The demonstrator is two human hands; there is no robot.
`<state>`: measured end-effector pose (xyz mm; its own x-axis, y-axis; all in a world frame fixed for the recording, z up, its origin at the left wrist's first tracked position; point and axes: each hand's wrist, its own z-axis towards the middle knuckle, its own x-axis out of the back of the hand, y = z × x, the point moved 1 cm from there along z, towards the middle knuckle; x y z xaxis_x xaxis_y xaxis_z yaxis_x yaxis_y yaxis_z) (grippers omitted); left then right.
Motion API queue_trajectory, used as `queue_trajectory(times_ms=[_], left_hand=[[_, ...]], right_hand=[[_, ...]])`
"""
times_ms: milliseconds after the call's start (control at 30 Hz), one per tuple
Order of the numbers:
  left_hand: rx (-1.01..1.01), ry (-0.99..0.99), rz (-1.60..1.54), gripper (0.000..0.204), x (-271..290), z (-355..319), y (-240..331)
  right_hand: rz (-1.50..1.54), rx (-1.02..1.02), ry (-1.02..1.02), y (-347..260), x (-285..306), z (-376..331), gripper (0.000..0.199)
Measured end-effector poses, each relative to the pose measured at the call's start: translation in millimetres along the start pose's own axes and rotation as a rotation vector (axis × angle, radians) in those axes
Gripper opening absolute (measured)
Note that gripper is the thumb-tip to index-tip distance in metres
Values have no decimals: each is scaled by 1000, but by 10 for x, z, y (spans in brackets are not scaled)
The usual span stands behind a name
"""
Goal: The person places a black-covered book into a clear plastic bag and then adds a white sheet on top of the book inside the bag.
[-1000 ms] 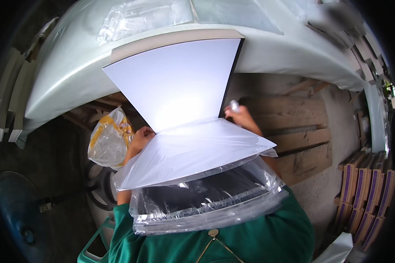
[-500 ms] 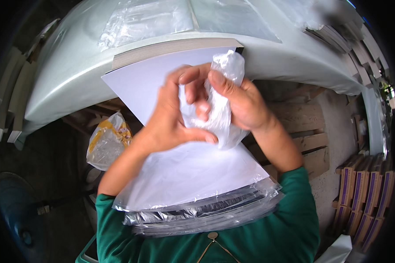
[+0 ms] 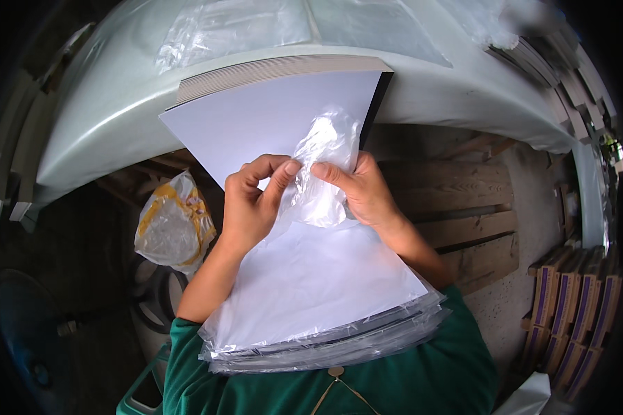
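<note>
A crumpled clear plastic bag (image 3: 329, 138) is held up between my two hands, over white sheets in front of me. My left hand (image 3: 253, 200) pinches its left edge between thumb and forefinger. On the other side, my right hand (image 3: 370, 194) grips it, thumb on top and fingers mostly hidden behind. Below lies a pile of white sheets in clear plastic sleeves (image 3: 318, 283), resting on my lap against my green shirt. Beyond the bag, a thick stack of white-faced boards (image 3: 256, 114) leans at the table's edge, partly covered by the bag and hands.
Pale sheeting covers the curved-looking table (image 3: 457, 104), with flat clear plastic bags (image 3: 239, 31) on it. A yellow-and-clear plastic bag (image 3: 176, 221) hangs at left, above a green stool (image 3: 142, 387). Wooden slats (image 3: 450, 187) and stacked brown boxes (image 3: 567, 304) are at right.
My hands have come lower and toward me, from cupping the crumpled bag to holding it spread by its edges. The bag has shifted slightly left and down.
</note>
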<state>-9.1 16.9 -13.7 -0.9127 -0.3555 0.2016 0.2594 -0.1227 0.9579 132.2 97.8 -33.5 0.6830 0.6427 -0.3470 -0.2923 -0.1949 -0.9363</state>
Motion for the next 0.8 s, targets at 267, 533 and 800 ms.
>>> queue_trajectory(times_ms=[267, 533, 800], left_hand=[[-44, 77, -328, 13, -47, -23, -106], [-91, 45, -156, 14, -55, -87, -101], [-5, -66, 152, 21, -18, -108, -57]], right_hand=[[241, -55, -78, 77, 39, -50, 24], [212, -69, -5, 74, -25, -85, 23], [400, -85, -35, 58, -18, -109, 20]])
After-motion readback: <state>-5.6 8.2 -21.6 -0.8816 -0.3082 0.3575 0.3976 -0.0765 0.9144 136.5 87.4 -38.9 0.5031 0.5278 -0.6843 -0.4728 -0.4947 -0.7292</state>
